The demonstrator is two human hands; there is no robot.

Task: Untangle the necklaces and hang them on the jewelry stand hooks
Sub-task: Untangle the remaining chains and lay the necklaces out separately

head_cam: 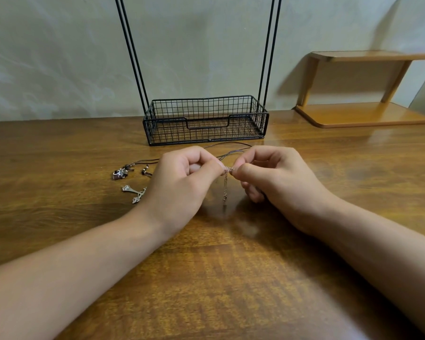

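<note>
My left hand (182,182) and my right hand (277,182) meet above the table, both pinching a small knot of thin silver chain (227,170). A short tail of that chain (225,190) hangs down between them. Dark cord necklaces (231,153) trail from behind my fingers toward the left, ending in a beaded pendant (120,173). A silver cross pendant (134,191) lies flat beside my left wrist. The black wire jewelry stand (205,120) sits just beyond, its hooks out of frame above.
The stand's basket base has a low front rim (206,139) and two pairs of tall black rods (268,50) rising out of view. A small wooden shelf (363,114) stands at the back right against the wall. The wooden table (219,278) stretches toward me.
</note>
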